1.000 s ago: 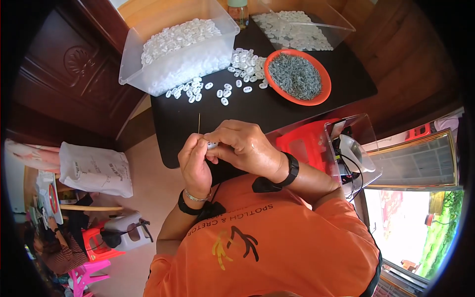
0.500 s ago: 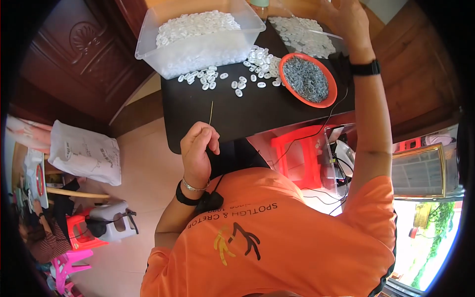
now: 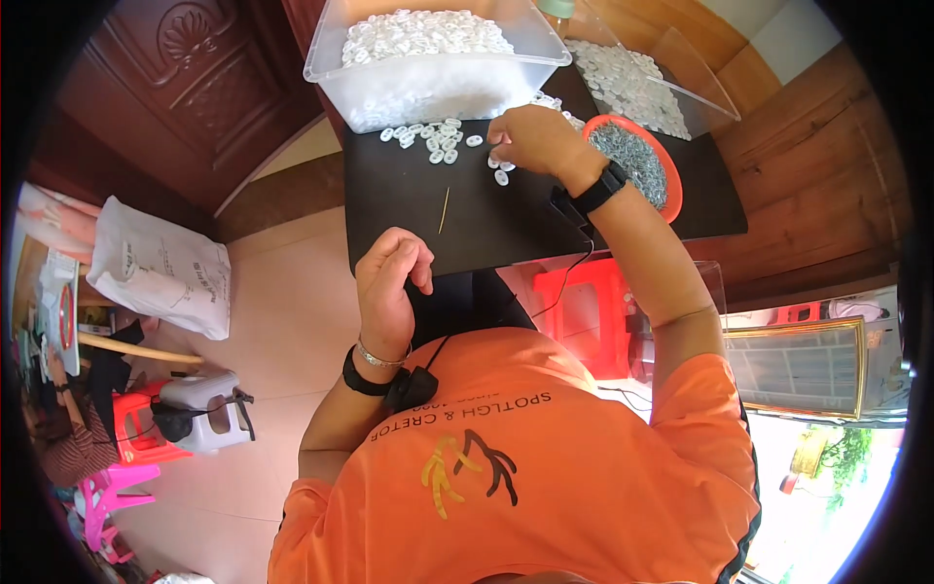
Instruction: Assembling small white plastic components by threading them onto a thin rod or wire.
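Observation:
My left hand (image 3: 389, 284) hovers at the near edge of the black table (image 3: 506, 224), fingers curled around the lower end of a thin pale stick (image 3: 444, 208) that points away from me. My right hand (image 3: 530, 141) reaches across the table, its fingertips bunched down on the loose white round pieces (image 3: 433, 144) scattered in front of a clear bin (image 3: 438, 83). Whether those fingers pinch a piece is hidden. An orange bowl (image 3: 671, 190) of small grey parts sits just right of that wrist, which wears a black watch.
The clear bin is heaped with white pieces, and a clear tray (image 3: 637, 83) of more stands behind the bowl. A red stool (image 3: 584, 311) is under the table. A white sack (image 3: 161, 273), small stools and clutter lie on the floor at left. Dark wooden doors stand behind.
My right hand left my left hand, went up to the far tray, and has come down onto the loose white pieces. My left hand kept the stick near the table's edge.

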Tool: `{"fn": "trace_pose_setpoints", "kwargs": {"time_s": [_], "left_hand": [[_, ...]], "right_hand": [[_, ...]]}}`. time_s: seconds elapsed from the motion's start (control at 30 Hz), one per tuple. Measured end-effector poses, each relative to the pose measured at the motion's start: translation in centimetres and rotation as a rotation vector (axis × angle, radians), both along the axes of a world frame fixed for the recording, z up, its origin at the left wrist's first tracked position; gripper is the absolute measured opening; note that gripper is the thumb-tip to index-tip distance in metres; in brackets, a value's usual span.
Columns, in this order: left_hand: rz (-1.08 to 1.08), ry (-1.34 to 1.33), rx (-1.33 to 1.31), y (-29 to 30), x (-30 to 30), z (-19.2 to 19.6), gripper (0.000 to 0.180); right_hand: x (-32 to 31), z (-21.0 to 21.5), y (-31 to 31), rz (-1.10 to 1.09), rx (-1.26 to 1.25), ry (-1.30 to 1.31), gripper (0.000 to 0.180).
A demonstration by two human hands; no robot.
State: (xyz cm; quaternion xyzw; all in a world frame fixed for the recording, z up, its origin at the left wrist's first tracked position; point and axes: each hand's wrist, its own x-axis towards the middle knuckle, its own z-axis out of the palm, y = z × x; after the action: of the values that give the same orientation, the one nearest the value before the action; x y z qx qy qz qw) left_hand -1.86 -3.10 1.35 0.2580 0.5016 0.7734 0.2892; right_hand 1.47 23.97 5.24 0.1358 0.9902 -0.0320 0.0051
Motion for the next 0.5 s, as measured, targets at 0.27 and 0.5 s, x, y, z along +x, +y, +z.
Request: {"fn": "trace_pose_setpoints", "kwargs": {"time_s": [0.27, 0.5], "left_hand": [[-0.008, -0.009, 0.003, 0.0, -0.3, -0.5, 0.022], [0.003, -0.018, 0.002, -0.3, -0.6, -0.8, 0.023]], "right_hand": [[-0.7, -1.7, 0.3, -0.003, -0.027, 0.022, 0.017], [-0.6, -0.5, -0.6, -0.018, -0.183, 0.163, 0.018]]}}
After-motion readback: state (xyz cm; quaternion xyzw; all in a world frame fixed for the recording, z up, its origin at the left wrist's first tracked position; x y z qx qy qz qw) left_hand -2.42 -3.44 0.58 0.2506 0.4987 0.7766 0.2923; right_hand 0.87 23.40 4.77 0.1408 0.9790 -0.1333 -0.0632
